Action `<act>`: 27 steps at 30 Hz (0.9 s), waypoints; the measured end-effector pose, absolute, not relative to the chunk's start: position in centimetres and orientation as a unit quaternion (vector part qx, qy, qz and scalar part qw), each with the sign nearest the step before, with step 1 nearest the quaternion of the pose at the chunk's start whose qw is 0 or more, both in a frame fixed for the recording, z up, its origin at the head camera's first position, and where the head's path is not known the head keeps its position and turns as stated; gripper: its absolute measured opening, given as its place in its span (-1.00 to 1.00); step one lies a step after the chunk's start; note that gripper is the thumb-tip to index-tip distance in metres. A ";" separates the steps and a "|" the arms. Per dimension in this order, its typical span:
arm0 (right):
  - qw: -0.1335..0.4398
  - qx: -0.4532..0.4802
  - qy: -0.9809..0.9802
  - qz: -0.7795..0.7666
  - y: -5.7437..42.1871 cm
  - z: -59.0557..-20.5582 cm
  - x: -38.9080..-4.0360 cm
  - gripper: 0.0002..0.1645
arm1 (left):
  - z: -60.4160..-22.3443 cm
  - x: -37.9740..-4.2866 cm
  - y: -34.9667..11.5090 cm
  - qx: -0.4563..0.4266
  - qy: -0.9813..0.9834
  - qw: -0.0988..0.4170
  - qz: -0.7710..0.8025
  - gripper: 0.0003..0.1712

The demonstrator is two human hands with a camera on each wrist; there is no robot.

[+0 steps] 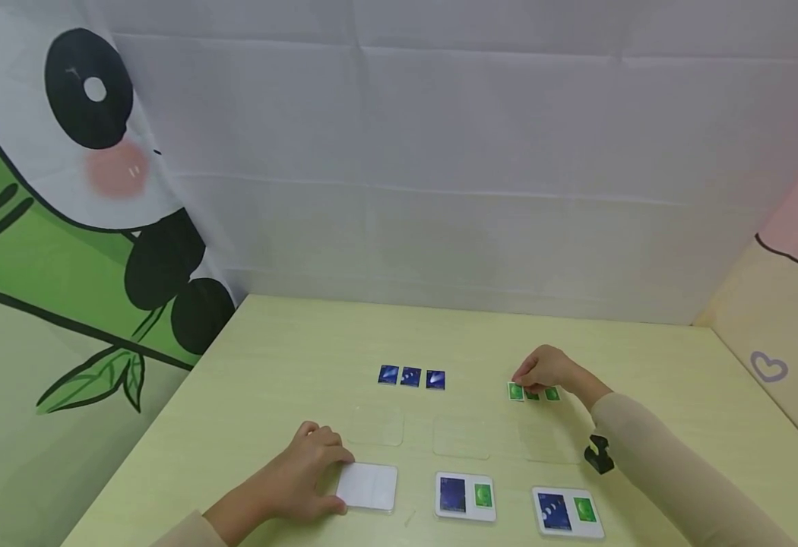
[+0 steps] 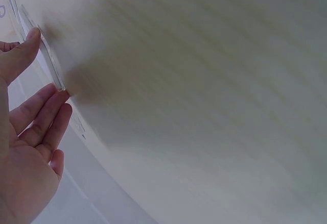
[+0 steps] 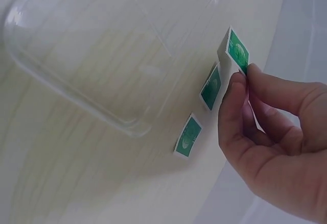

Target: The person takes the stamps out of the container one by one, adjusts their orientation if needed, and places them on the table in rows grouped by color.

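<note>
My right hand point(image 1: 545, 368) pinches a small green stamp-like card point(image 3: 238, 50) between thumb and fingers, tilted up from the table. Two more green cards point(image 3: 188, 135) lie beside it in a row. At the near side, my left hand point(image 1: 306, 472) holds a blank white rounded tray point(image 1: 368, 487) by its left side, thumb at one corner and fingertips at the other. To its right lie two similar white trays point(image 1: 466, 511) point(image 1: 572, 529), each bearing a larger dark blue card point(image 1: 452, 494) and a small green card point(image 1: 483, 495).
Three small blue cards point(image 1: 410, 377) lie in a row at mid-table. Clear plastic covers point(image 1: 461, 437) form a row between the cards and the trays. A black clip-like object point(image 1: 599, 454) shows by the right sleeve. A white cloth wall point(image 1: 440, 251) stands behind the table.
</note>
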State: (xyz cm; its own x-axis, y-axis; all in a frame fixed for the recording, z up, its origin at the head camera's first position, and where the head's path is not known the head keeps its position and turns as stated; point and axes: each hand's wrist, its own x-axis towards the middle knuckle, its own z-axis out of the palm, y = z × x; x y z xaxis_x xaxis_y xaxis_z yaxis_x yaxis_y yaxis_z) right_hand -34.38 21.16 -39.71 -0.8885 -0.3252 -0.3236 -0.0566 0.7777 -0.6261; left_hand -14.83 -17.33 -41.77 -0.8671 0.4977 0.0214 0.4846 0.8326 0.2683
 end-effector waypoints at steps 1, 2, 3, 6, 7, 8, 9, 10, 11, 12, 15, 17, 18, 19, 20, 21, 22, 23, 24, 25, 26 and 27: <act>0.210 -0.104 0.920 -0.315 21.1 -39.7 -34.4 -0.83 | -41.7 -14.8 -17.3 0.257 0.957 0.024 0.134 -0.45; 0.206 -0.104 0.922 -0.311 21.1 -39.7 -34.4 -0.83 | -41.7 -14.8 -17.3 0.257 0.957 0.023 0.134 -0.45; 0.203 -0.104 0.923 -0.310 21.1 -39.7 -34.4 -0.84 | -41.7 -14.8 -17.3 0.257 0.957 0.022 0.135 -0.45; 0.194 -0.108 0.928 -0.300 21.1 -39.6 -34.4 -0.85 | -41.6 -14.7 -17.3 0.255 0.957 0.022 0.135 -0.44; 0.192 -0.107 0.929 -0.296 21.1 -39.6 -34.4 -0.85 | -41.6 -14.7 -17.4 0.255 0.957 0.022 0.135 -0.44; 0.191 -0.107 0.931 -0.293 21.1 -39.7 -34.4 -0.86 | -41.6 -14.7 -17.4 0.255 0.957 0.023 0.134 -0.44; 0.191 -0.106 0.931 -0.291 21.1 -39.7 -34.4 -0.86 | -41.6 -14.7 -17.4 0.255 0.957 0.023 0.133 -0.44; 0.189 -0.107 0.933 -0.288 21.1 -39.7 -34.5 -0.86 | -41.6 -14.7 -17.4 0.255 0.958 0.023 0.132 -0.43; 0.188 -0.106 0.934 -0.286 21.2 -39.8 -34.5 -0.87 | -41.6 -14.7 -17.4 0.255 0.958 0.022 0.131 -0.43; 0.187 -0.105 0.935 -0.284 21.2 -39.8 -34.5 -0.87 | -41.6 -14.6 -17.4 0.255 0.958 0.022 0.130 -0.43; 0.183 -0.107 0.936 -0.280 21.2 -40.0 -34.6 -0.88 | -41.5 -14.6 -17.4 0.251 0.959 0.025 0.127 -0.42; 0.180 -0.109 0.938 -0.277 21.1 -39.9 -34.6 -0.89 | -41.5 -14.6 -17.4 0.247 0.960 0.028 0.125 -0.41; 0.178 -0.110 0.938 -0.276 21.1 -39.9 -34.6 -0.90 | -41.4 -14.5 -17.4 0.246 0.961 0.029 0.124 -0.41; 0.176 -0.112 0.939 -0.274 21.0 -39.8 -34.5 -0.90 | -41.4 -14.5 -17.4 0.245 0.961 0.029 0.124 -0.41; 0.174 -0.114 0.940 -0.272 21.0 -39.8 -34.5 -0.90 | -41.4 -14.5 -17.3 0.244 0.961 0.029 0.124 -0.41; 0.172 -0.116 0.940 -0.270 20.9 -39.7 -34.5 -0.90 | -41.3 -14.5 -17.3 0.243 0.962 0.029 0.123 -0.41; 0.171 -0.118 0.941 -0.269 20.8 -39.7 -34.5 -0.90 | -41.3 -14.4 -17.3 0.243 0.962 0.029 0.122 -0.41; 0.168 -0.120 0.941 -0.266 20.8 -39.7 -34.4 -0.90 | -41.3 -14.4 -17.3 0.243 0.962 0.029 0.122 -0.41; 0.166 -0.122 0.942 -0.265 20.7 -39.7 -34.4 -0.90 | -41.2 -14.4 -17.3 0.243 0.962 0.028 0.121 -0.41; 0.164 -0.123 0.943 -0.262 20.6 -39.7 -34.4 -0.90 | -41.2 -14.4 -17.3 0.243 0.962 0.028 0.120 -0.41; 0.163 -0.124 0.943 -0.261 20.6 -39.7 -34.3 -0.90 | -41.2 -14.4 -17.3 0.244 0.962 0.028 0.118 -0.41; 0.160 -0.125 0.944 -0.260 20.5 -39.7 -34.3 -0.90 | -41.1 -14.4 -17.3 0.244 0.962 0.028 0.117 -0.40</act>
State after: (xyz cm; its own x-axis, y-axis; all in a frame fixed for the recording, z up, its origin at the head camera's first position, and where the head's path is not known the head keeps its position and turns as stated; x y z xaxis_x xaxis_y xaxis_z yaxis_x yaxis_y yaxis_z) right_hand -34.29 20.53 -39.74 -0.9173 -0.3192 -0.2380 -0.1523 0.8336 -0.5310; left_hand -14.39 -17.26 -41.13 -0.8791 0.4766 0.0035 0.4636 0.8534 0.2385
